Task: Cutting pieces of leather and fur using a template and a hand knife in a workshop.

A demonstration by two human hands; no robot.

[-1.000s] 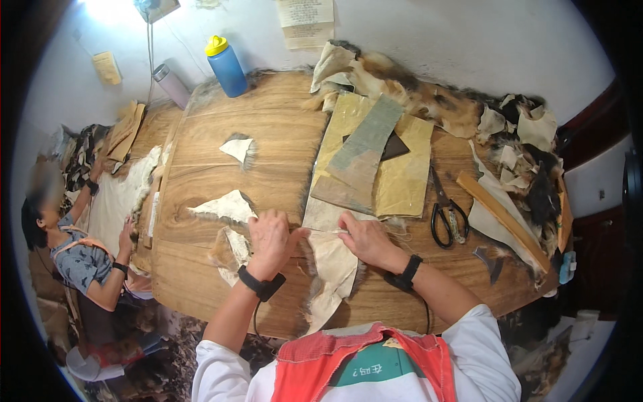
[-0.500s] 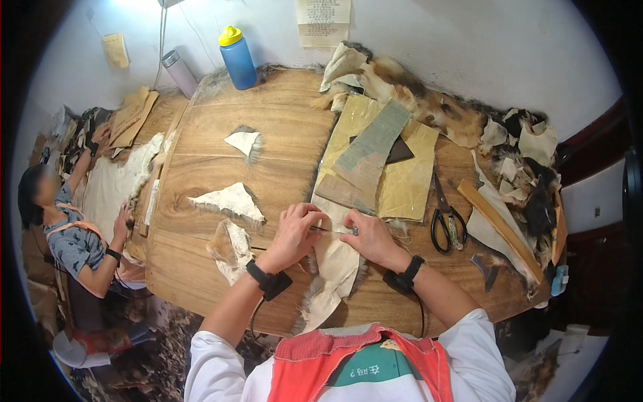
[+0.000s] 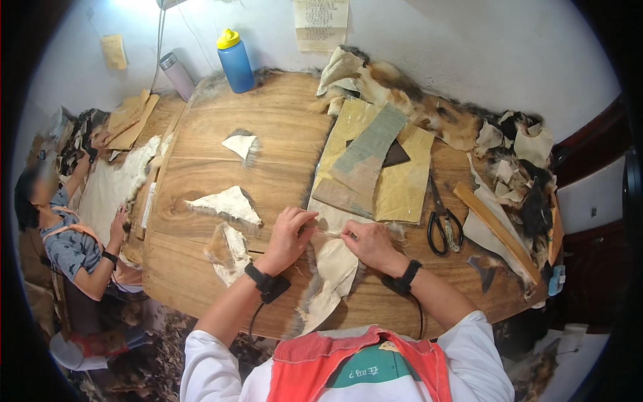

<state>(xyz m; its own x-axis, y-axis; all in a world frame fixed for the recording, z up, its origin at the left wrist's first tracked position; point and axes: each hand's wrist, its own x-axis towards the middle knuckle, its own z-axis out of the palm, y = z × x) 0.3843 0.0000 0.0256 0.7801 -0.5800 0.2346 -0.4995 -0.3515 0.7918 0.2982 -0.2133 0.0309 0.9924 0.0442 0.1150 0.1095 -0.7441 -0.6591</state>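
A long pale fur pelt (image 3: 333,268) lies skin side up before me, with fur along its edges. Both my hands work at a crosswise edge on it, their fingertips a short way apart. My left hand (image 3: 291,236) is closed at the left end of this edge, thumb and fingers pinching the pelt. From the right, my right hand (image 3: 370,242) pinches the same edge between thumb and bent forefinger. A thin pale line runs between the hands; whether it is thread or the pelt's edge, I cannot tell. Just beyond lie a grey-green strip (image 3: 370,144) and yellow sheets (image 3: 408,191).
Black-handled scissors (image 3: 443,224) and a wooden bar (image 3: 497,231) lie to the right. Fur pieces (image 3: 228,203) are on the left. Fur scraps (image 3: 435,110) line the back, near a blue bottle (image 3: 235,65). Another person (image 3: 80,234) works at far left.
My fingertips have shifted a little at the pelt's edge, and my left thumb has drawn back slightly. A dark thin line between the hands now looks pale. The view has tilted slightly.
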